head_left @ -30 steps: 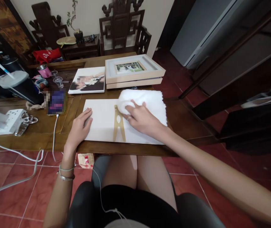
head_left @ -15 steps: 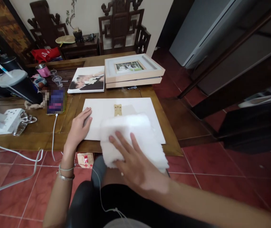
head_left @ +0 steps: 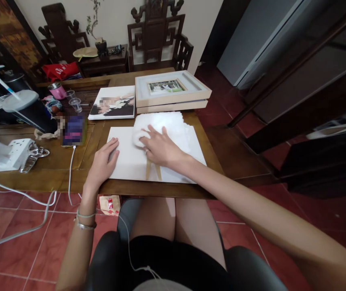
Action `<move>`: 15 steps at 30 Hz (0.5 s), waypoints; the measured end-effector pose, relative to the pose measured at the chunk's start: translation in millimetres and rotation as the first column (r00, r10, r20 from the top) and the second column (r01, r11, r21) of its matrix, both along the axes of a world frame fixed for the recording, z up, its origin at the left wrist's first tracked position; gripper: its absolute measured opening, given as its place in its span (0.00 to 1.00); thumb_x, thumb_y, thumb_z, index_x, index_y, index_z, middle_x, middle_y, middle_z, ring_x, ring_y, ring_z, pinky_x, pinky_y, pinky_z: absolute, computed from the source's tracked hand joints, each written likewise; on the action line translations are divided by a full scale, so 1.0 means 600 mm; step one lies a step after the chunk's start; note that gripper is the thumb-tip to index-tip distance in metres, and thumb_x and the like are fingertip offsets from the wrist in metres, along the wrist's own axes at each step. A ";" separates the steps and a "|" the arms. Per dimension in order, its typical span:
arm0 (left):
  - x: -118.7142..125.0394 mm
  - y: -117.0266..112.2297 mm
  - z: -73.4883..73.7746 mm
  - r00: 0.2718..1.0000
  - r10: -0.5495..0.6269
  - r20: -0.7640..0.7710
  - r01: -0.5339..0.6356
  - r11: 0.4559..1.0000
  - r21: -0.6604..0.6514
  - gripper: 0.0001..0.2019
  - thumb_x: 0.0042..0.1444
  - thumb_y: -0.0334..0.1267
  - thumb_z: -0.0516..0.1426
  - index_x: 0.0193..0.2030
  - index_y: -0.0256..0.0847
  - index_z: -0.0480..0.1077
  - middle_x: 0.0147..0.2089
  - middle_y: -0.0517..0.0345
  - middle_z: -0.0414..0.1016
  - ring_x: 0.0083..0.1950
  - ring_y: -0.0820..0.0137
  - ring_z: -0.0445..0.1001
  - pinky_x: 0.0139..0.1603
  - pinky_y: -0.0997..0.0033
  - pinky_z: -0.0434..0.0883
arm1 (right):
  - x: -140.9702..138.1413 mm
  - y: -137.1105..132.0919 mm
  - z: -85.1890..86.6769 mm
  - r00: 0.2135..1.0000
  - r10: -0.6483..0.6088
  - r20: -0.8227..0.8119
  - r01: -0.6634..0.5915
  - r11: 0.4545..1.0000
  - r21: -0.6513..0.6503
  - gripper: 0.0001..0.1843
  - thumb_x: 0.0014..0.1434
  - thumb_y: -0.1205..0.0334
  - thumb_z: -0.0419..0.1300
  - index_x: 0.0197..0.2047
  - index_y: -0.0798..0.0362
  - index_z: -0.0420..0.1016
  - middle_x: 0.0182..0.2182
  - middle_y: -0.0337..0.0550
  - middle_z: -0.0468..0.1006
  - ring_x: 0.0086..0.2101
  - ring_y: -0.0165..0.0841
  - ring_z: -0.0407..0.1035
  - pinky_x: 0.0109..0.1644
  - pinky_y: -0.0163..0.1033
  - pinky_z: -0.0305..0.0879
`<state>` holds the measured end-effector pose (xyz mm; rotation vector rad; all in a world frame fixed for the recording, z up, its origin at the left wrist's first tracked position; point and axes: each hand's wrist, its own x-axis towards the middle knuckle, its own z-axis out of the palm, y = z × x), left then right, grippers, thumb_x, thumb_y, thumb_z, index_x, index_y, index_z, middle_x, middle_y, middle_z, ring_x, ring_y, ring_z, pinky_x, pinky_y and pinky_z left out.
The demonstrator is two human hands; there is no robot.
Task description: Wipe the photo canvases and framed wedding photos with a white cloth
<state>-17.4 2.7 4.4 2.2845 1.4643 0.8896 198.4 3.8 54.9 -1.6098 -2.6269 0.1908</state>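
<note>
A white board (head_left: 127, 161) lies face down on the wooden table (head_left: 54, 171), with a tan cardboard stand (head_left: 153, 171) on its back. My right hand (head_left: 159, 148) presses a fluffy white cloth (head_left: 168, 123) onto the far middle of the board, fingers bunched on the cloth. My left hand (head_left: 102, 161) lies flat on the board's left edge, fingers stretched out, holding nothing.
Two stacked picture frames (head_left: 171, 91) and a photo print (head_left: 112, 103) lie beyond the board. A phone (head_left: 73, 130) with a cable, a white power strip (head_left: 6, 153), cups (head_left: 76, 104) and a dark kettle base sit at left. Carved chairs stand behind.
My right hand with the cloth swept from the board's far right down to its near edge, then back up to the far middle. The left hand stayed put.
</note>
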 end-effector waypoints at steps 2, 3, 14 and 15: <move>0.001 -0.001 0.002 1.000 0.002 0.003 -0.002 1.000 0.002 0.19 0.64 0.37 0.52 0.58 0.35 0.73 0.64 0.44 0.71 0.67 0.59 0.67 0.70 0.52 0.61 | -0.010 0.012 -0.002 0.999 -0.022 0.025 0.021 0.999 0.034 0.24 0.61 0.75 0.49 0.59 0.61 0.70 0.67 0.62 0.60 0.68 0.55 0.47 0.64 0.70 0.50; 0.001 -0.002 0.003 1.000 0.002 0.006 -0.003 1.000 0.003 0.19 0.64 0.37 0.52 0.58 0.35 0.73 0.64 0.44 0.71 0.67 0.60 0.67 0.70 0.52 0.61 | -0.015 0.008 -0.005 0.999 -0.026 0.032 0.024 0.998 0.064 0.24 0.60 0.74 0.50 0.59 0.60 0.70 0.67 0.62 0.60 0.67 0.56 0.48 0.64 0.70 0.50; 0.001 -0.001 0.004 1.000 0.005 -0.001 -0.005 1.000 0.005 0.19 0.64 0.37 0.51 0.57 0.36 0.73 0.64 0.44 0.71 0.67 0.58 0.67 0.70 0.51 0.62 | -0.043 -0.196 -0.015 0.961 0.273 -0.041 -0.267 0.957 0.109 0.11 0.64 0.62 0.56 0.42 0.51 0.82 0.64 0.57 0.66 0.64 0.58 0.57 0.64 0.72 0.49; 0.001 -0.001 0.003 1.000 0.001 -0.001 -0.001 1.000 0.004 0.19 0.64 0.37 0.51 0.57 0.36 0.73 0.64 0.45 0.71 0.67 0.58 0.67 0.70 0.50 0.62 | -0.042 -0.197 -0.013 0.953 0.300 -0.048 -0.295 0.951 0.089 0.12 0.63 0.63 0.57 0.43 0.51 0.81 0.65 0.58 0.65 0.64 0.59 0.56 0.64 0.73 0.50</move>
